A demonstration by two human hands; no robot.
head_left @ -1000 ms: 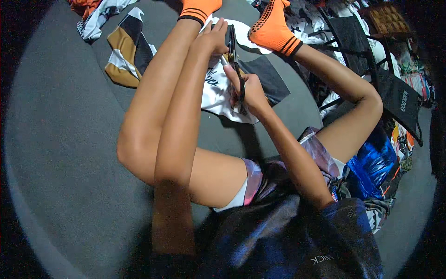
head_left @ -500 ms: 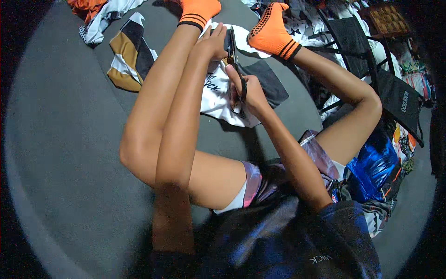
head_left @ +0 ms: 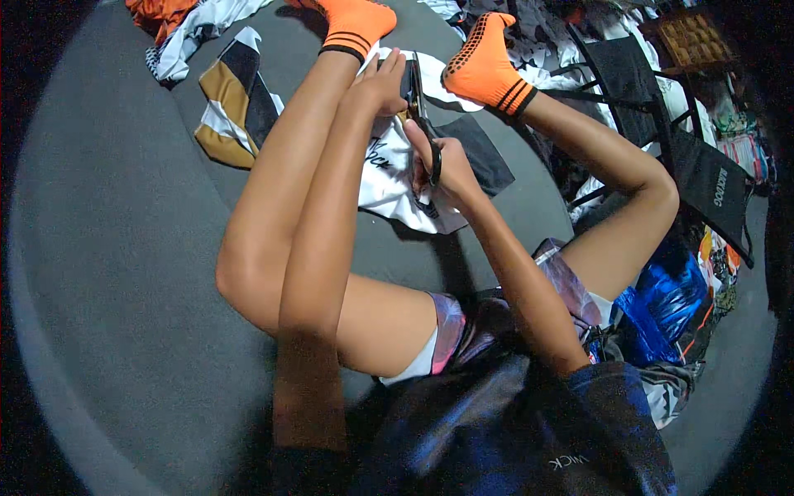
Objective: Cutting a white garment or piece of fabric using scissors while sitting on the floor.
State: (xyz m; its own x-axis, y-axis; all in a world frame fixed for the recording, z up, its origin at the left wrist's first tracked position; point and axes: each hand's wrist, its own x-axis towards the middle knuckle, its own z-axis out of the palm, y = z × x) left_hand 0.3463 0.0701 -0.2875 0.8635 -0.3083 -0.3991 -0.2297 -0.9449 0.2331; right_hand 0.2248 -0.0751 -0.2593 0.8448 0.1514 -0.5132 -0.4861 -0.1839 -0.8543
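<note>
I sit on a grey floor with my knees drawn up and orange socks (head_left: 488, 62) on my feet. My right hand (head_left: 447, 169) grips black-handled scissors (head_left: 423, 124), blades pointing away toward my feet. My left hand (head_left: 382, 81) pinches the far edge of a white and black piece of fabric (head_left: 389, 186) that lies between my legs. The scissor blades sit at the fabric right beside my left fingers.
A brown, black and white cloth piece (head_left: 231, 112) lies on the floor at the upper left, with orange and patterned cloth (head_left: 178, 25) beyond it. A black folding chair (head_left: 662, 124) and piled clothes stand at the right. A shiny blue bag (head_left: 662, 302) rests by my right hip.
My hands and the scissors stay at nearly the same spot on the fabric; only a small shift of the right hand is visible.
</note>
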